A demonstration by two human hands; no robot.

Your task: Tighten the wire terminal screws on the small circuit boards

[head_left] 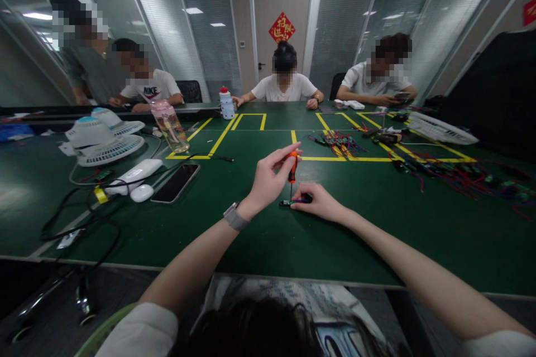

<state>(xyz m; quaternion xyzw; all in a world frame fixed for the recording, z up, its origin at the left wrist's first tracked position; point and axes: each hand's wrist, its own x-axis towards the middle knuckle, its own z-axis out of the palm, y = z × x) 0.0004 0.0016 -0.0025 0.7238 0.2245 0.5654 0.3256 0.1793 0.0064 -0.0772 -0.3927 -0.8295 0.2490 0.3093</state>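
My left hand [274,172], with a watch at the wrist, is closed around the handle of an orange and black screwdriver [292,170]. The screwdriver stands upright, its shaft pointing down onto a small green circuit board [286,202] on the table. The fingertips of my right hand [317,201] pinch the board's right end and press it to the tabletop. Dark thin wires show by those fingers. Whether the tip sits in a screw is too small to tell.
Wire bundles [341,144] lie beyond my hands, with more boards and wires [460,175] at right. To the left are a phone [176,183], a white power strip [134,175], a pink-lidded bottle [171,127] and white fans [109,142]. Several people sit or stand across the green table [234,240].
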